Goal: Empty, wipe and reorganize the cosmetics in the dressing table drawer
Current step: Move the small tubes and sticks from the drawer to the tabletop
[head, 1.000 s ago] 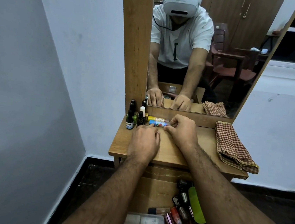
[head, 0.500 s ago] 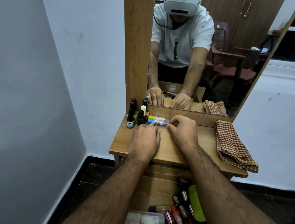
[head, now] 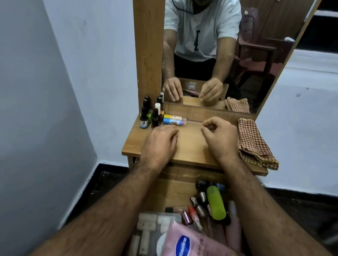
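Two small colourful tubes (head: 175, 120) lie side by side at the back of the wooden dressing table top (head: 189, 149), next to a cluster of small dark bottles (head: 151, 115) at the back left. My left hand (head: 160, 141) rests flat on the top, empty. My right hand (head: 218, 136) hovers to the right of the tubes, fingers loosely curled, holding nothing. Below, the open drawer (head: 163, 192) holds a pink lotion tube (head: 198, 251), a green container (head: 216, 202), several lipsticks (head: 195, 212) and a clear box (head: 148, 230).
A folded checked cloth (head: 253, 146) lies on the right end of the table top. A mirror (head: 219, 45) stands behind, reflecting a person and a chair. White walls close in left and right; dark floor (head: 302, 206) lies below.
My right hand let go of the tubes and pulled back to the right. The view tilted down, showing more of the drawer. My left hand stayed put.
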Available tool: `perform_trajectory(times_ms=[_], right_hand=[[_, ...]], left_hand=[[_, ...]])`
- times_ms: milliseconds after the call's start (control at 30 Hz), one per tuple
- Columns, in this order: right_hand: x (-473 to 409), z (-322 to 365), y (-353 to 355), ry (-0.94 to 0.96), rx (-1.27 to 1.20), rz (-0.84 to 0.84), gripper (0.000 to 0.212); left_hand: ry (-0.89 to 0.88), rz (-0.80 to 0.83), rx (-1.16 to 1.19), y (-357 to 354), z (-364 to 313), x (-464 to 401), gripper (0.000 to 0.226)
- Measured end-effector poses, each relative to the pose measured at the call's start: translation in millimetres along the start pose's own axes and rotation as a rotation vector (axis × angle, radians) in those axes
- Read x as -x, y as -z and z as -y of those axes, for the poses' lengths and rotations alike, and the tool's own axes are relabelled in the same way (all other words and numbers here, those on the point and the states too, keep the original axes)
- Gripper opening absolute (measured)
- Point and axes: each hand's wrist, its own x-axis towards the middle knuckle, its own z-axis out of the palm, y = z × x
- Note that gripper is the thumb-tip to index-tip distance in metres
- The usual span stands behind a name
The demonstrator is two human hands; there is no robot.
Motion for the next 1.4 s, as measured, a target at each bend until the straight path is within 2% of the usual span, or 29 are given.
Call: perform_trajectory(times_ms=[167, 233, 367, 500, 633, 767, 833, 967, 1133, 1267, 1400], right_hand=[[35.7, -6.9, 17.4, 0.009, -0.091, -0.019, 0.004], [51.3, -8.4, 23.0, 0.023, -0.132, -0.017, 0.004], [82.2, -14.1, 31.9, 0.013, -0.201, 0.030, 0.012], [111.0, -19.5, 35.8, -0.043, -0.227, 0.151, 0.016], [132.4, -16.7, 43.1, -0.159, -0.166, 0.328, 0.019], [147.3, -15.6, 30.8, -0.286, 0.088, 0.617, 0.018], [150.3, -14.7, 21.6, -0.311, 0.189, 0.671, 0.019], [150.1, -0.8, 18.1, -0.253, 0.370, 0.708, 0.017], [150.1, 9.1, 13.5, -0.245, 0.519, 0.738, 0.025], [148.1, 8.4, 4.7, -0.300, 0.524, 0.752, 0.021], [147.6, 4.9, -0.1, -0.336, 0.511, 0.724, 0.025]], left_hand=[[-0.103, -0.039, 0.077, 6.1, -14.2, 29.6, 0.025], [-0.117, -0.008, 0.109, 10.3, -18.7, 41.9, 0.024], [-0.093, 0.223, 0.117, 12.2, -14.4, 67.4, 0.024], [-0.010, 0.516, 0.052, 3.8, -0.4, 88.9, 0.017], [0.038, 0.667, 0.010, -7.3, 8.6, 100.4, 0.014], [0.030, 0.656, -0.005, -13.7, 8.5, 100.9, 0.016], [0.021, 0.645, 0.000, -17.7, 9.6, 102.7, 0.017], [0.054, 0.647, 0.038, -23.0, 15.1, 107.3, 0.018], [0.066, 0.621, 0.019, -20.9, 25.8, 107.5, 0.017], [0.068, 0.629, 0.022, -19.5, 31.4, 108.7, 0.015], [0.107, 0.670, 0.040, -18.4, 31.3, 108.0, 0.012]])
